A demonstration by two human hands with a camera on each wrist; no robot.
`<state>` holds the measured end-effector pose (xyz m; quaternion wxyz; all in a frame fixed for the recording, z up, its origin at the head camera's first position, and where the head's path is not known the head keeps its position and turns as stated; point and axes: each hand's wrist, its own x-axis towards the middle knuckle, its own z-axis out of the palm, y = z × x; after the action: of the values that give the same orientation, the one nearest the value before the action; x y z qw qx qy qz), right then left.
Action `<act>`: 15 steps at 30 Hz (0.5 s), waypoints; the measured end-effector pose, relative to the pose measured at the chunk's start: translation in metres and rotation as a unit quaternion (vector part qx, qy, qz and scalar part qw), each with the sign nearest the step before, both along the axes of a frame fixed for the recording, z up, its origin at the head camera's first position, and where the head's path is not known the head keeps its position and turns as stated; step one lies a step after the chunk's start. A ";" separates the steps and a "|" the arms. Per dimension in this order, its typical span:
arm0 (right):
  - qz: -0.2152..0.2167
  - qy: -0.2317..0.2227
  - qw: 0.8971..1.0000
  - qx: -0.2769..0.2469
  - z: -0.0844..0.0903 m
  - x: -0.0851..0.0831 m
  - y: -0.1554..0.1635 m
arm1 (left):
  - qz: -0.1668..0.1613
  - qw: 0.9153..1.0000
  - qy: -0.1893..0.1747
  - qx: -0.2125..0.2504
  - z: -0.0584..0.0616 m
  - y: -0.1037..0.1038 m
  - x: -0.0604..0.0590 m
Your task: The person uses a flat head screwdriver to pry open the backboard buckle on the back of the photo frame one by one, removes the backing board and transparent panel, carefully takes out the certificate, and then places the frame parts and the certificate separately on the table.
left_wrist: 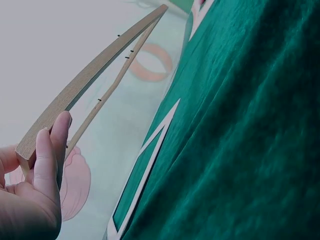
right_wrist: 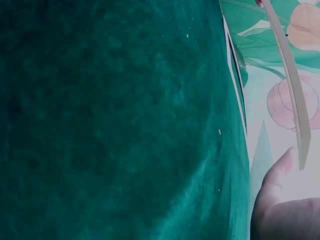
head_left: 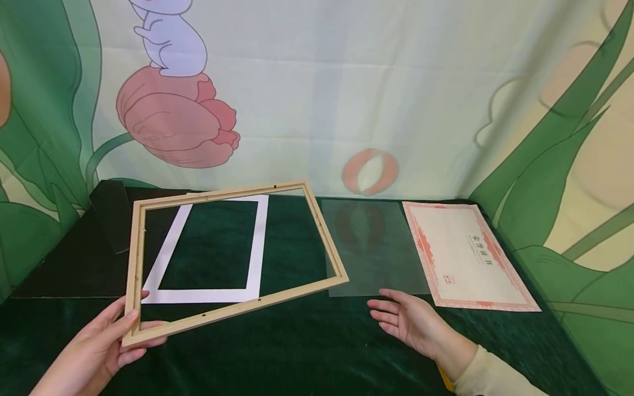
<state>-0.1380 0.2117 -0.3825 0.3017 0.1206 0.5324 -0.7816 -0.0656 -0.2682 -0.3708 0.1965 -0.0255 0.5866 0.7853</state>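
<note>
My left hand (head_left: 106,341) grips the near left corner of a light wooden picture frame (head_left: 317,242), holding it tilted above the green cloth; in the left wrist view the fingers (left_wrist: 50,150) curl round the frame's edge (left_wrist: 90,75). Under the frame lies a white mat border (head_left: 257,242). My right hand (head_left: 403,319) hovers open, palm up, just in front of a clear sheet (head_left: 373,247), holding nothing. A red-bordered certificate (head_left: 465,256) lies to the right of the clear sheet. In the right wrist view a fingertip (right_wrist: 280,175) shows beside the frame's edge (right_wrist: 292,95).
A dark backing board (head_left: 111,214) leans at the back left of the green velvet table (head_left: 297,346). A painted backdrop with a tulip and leaves (head_left: 178,121) closes off the rear and sides.
</note>
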 end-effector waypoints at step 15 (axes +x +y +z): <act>0.064 -0.023 0.997 0.046 -0.006 -0.010 0.001 | -0.031 0.999 0.011 -0.004 0.012 0.026 -0.007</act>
<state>-0.1483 0.2130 -0.3883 0.3575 0.1184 0.5675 -0.7322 -0.0727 -0.2419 -0.3587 0.2139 0.0004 0.5927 0.7765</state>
